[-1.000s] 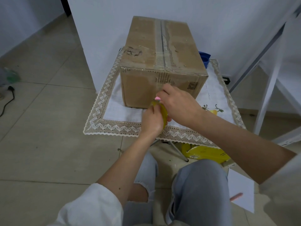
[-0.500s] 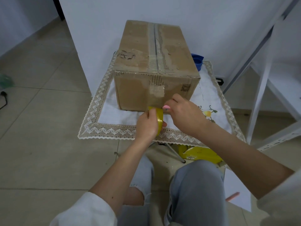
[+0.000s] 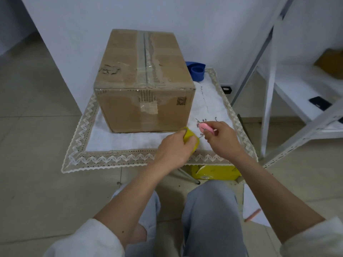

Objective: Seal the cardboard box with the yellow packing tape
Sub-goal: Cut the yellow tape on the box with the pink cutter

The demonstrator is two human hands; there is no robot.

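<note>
A brown cardboard box [image 3: 130,71] stands closed on a small table, its top seam covered with torn old clear tape. In front of the box's near face, my left hand [image 3: 174,149] grips a yellow tape roll [image 3: 189,136], which is mostly hidden by the fingers. To the right of it, my right hand [image 3: 220,140] holds a small pink cutter [image 3: 205,127] over the tablecloth. Both hands are clear of the box.
A white lace-edged tablecloth [image 3: 111,158] covers the table. A blue tape roll [image 3: 197,72] sits behind the box on the right. A yellow bag [image 3: 217,172] lies under the table. A white metal shelf frame [image 3: 267,108] stands to the right, and my knees are below.
Both hands have drawn back from the box's front face toward me. My right hand moved off to the right, and the pink cutter now shows in it.
</note>
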